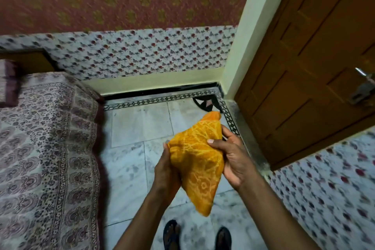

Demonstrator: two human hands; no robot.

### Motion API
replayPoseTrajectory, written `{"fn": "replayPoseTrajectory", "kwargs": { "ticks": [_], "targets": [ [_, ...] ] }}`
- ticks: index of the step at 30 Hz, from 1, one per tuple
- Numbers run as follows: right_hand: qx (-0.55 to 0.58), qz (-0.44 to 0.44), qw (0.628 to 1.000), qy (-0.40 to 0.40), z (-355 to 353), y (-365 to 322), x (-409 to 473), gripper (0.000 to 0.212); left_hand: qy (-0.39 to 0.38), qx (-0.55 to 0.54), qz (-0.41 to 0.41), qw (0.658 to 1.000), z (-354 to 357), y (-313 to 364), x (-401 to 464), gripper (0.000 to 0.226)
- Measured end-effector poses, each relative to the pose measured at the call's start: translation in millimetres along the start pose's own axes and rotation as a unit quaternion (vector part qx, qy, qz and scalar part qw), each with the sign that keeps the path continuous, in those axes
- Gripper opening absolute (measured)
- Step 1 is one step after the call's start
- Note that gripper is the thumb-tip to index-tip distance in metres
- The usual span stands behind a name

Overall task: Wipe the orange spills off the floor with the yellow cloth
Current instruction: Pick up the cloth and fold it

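Looks like the wiping hasn't started yet. The person is standing, both hands up in front holding the yellow cloth [197,160] in mid-air, well above the floor [129,160]. The left hand [166,172] is closed around the cloth's left edge from underneath, and the right hand [229,158] has its fingers [215,141] pinched shut on the upper right side, thumb on top. The cloth is bunched or folded into a rough wedge, one corner poking up and another hanging down between the wrists.

So nothing of the task shows as done from here; all the actual wiping is left, judging by how high the cloth sits.

The tricky bit: I can't spot any orange spills on the marble tiles in view. They might be hidden behind the cloth and arms, or just outside the shot. The floor has grey mottling, which doesn't help, and the whole picture is a bit smeared. The bed [46,148] covers the left side and the wooden door [304,67] the right, so only a narrow strip of floor shows.
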State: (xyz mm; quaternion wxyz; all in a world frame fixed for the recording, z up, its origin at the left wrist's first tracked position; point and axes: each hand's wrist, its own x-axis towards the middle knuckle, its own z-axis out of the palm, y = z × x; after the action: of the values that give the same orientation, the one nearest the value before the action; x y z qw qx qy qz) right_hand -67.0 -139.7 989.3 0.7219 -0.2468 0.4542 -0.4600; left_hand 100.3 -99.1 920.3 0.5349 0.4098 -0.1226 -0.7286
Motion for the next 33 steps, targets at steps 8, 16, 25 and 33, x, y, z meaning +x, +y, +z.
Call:
{"fn": "replayPoseTrajectory", "kwargs": {
  "ticks": [8, 16, 25, 33],
  "targets": [
    [-0.016, -0.061, 0.991, 0.116, -35.7, 8.5, -13.6, 0.068, -0.020, 0.141, -0.016, 0.990, -7.4, -15.1, 15.1, 0.092],
    [-0.048, -0.053, 0.977, 0.199, -69.6, 21.8, -57.6, 0.063, -0.008, 0.322, -0.012, 0.947, 12.6, -30.5, 3.2, 0.016],
    [-0.198, -0.107, 0.959, 0.169, -122.1, 33.9, -139.0, 0.142, 0.003, 0.353, 0.077, 0.932, 51.1, -68.4, -59.2, 0.044],
    [-0.450, -0.227, 0.841, 0.194, -203.9, 41.9, -212.5, 0.031, 0.022, 0.320, 0.200, 0.926, 106.3, -171.6, -145.9, 0.079]
  ]
}}
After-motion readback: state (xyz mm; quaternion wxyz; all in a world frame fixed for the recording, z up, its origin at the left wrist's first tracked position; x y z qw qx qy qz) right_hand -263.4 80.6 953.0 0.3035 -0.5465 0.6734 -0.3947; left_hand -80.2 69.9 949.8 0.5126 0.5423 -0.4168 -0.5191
